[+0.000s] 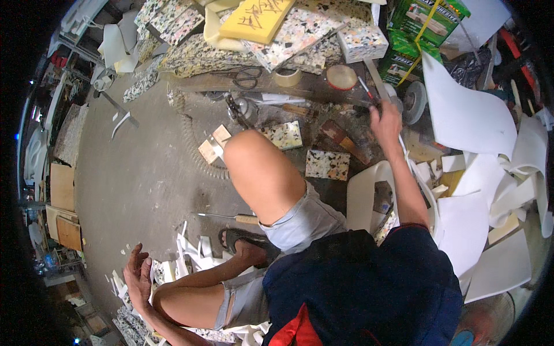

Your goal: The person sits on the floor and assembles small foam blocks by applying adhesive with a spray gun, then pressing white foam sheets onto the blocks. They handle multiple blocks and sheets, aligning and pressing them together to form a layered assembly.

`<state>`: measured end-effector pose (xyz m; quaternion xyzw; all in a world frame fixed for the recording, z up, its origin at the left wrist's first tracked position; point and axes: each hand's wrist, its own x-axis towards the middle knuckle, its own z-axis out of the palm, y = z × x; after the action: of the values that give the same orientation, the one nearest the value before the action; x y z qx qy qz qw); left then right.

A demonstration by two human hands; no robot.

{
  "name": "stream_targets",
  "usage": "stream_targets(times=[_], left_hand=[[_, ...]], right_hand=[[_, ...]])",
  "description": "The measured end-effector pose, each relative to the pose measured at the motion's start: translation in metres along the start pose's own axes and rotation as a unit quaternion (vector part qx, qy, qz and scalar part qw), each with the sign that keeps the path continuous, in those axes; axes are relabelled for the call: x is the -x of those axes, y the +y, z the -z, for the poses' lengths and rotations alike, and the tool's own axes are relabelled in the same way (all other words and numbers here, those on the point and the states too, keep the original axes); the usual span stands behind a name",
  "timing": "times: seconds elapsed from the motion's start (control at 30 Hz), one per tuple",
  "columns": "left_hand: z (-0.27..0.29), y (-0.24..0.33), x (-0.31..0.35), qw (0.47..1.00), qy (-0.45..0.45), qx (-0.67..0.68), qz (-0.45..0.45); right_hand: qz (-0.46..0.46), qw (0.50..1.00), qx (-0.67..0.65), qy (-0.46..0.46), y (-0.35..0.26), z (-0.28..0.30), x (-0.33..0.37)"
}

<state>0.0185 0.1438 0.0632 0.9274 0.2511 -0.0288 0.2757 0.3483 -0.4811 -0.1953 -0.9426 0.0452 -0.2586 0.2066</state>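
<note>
My right hand (386, 125) is closed at the far right, its fingers curled round the lower end of a long flat metal blade (375, 78); the grip itself is hidden. Beside it lies a slim red-and-white pen-like stick (365, 88). My left hand (137, 274) hangs by my left knee, fingers loosely bent and apart, with nothing in it. Small pale scraps (126, 249) show just beyond its fingertips. Speckled foam blocks (327, 165) and a wooden-handled brush-like tool (346, 142) lie on the floor nearer my right hand.
A spray gun (238, 111) with a coiled hose (190, 135) stands ahead. Scissors (247, 77) and tape rolls (341, 76) sit on a board. A thin wooden-handled tool (247, 219) lies near my sandal. White foam sheets (470, 109) pile up at right, below green boxes (424, 26).
</note>
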Motion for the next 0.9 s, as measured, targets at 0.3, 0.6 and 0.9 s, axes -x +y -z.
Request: stream_targets(times=[0.3,0.6,0.9], left_hand=[[0.005,-0.034,0.015,0.996,0.021,0.058,0.07],[0.005,-0.027,0.028,0.984,0.149,0.049,0.085],[-0.003,-0.006,0.031,0.975,0.182,-0.005,0.124]], right_hand=[[0.113,0.921,-0.063,-0.367,-0.121,-0.131,0.132],[0.179,0.812,-0.132,-0.539,-0.252,-0.18,0.127],[0.21,0.832,-0.149,-0.491,-0.313,-0.254,0.167]])
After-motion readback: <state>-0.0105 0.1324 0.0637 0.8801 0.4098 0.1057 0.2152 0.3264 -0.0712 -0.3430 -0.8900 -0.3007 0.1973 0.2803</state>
